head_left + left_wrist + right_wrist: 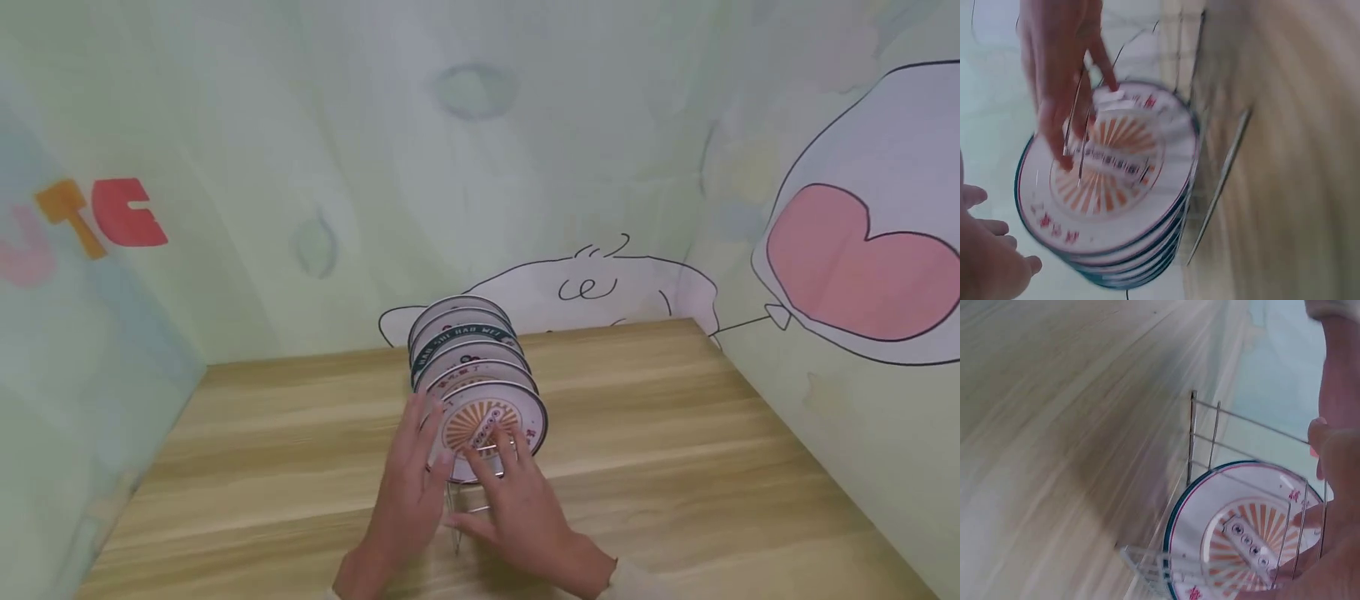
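Several round plates [480, 410] stand on edge, one behind another, in a metal wire rack [1217, 434]. The front plate [1107, 228] is white with a dark rim, orange rays and red characters. My left hand [408, 483], fingers extended, is at the left edge of the front plate; whether it touches is unclear. My right hand [525, 508] has its fingers spread over the lower front of that plate, by the rack's front wires. In the left wrist view the right fingertips [1063, 162] reach the plate's face beside the wires.
The rack stands on a wood-grain table [637, 433]. A pale cloth backdrop [360, 167] with cartoon drawings rises behind the table and on both sides. A plate farther back has a dark green lettered band [450, 337].
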The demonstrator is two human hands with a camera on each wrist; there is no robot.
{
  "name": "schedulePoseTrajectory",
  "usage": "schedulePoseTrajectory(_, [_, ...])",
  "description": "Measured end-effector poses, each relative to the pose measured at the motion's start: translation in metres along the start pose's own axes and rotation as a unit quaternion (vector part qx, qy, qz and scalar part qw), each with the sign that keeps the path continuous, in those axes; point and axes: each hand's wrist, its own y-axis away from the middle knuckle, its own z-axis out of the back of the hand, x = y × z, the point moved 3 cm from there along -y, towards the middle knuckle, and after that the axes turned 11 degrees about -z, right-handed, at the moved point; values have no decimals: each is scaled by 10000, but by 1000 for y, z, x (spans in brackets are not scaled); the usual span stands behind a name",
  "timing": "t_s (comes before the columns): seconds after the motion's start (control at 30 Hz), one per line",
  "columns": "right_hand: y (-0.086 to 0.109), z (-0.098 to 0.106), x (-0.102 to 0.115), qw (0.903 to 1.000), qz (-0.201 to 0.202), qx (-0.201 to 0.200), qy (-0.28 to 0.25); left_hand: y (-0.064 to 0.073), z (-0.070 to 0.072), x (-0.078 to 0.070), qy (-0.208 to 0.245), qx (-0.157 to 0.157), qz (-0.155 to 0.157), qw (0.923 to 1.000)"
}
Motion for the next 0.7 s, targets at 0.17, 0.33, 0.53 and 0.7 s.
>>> schedulePoseTrajectory(0.17, [12,1,-18,9977,510,-321,-322,30,-22,-25,-443,694,-624,9946])
schedulePoseTrajectory(0.33, [20,2,-27,9960,715,-131,-517,45,-40,-29,-1281,1152,-865,9812])
schedulePoseTrajectory(0.53, [20,-1,-25,9950,786,-183,-580,52,-47,-27,-1630,1250,-568,9770])
schedulePoseTrajectory(0.7, [16,-3,-26,9959,673,-431,-430,47,-49,-24,-1691,1235,-494,9766])
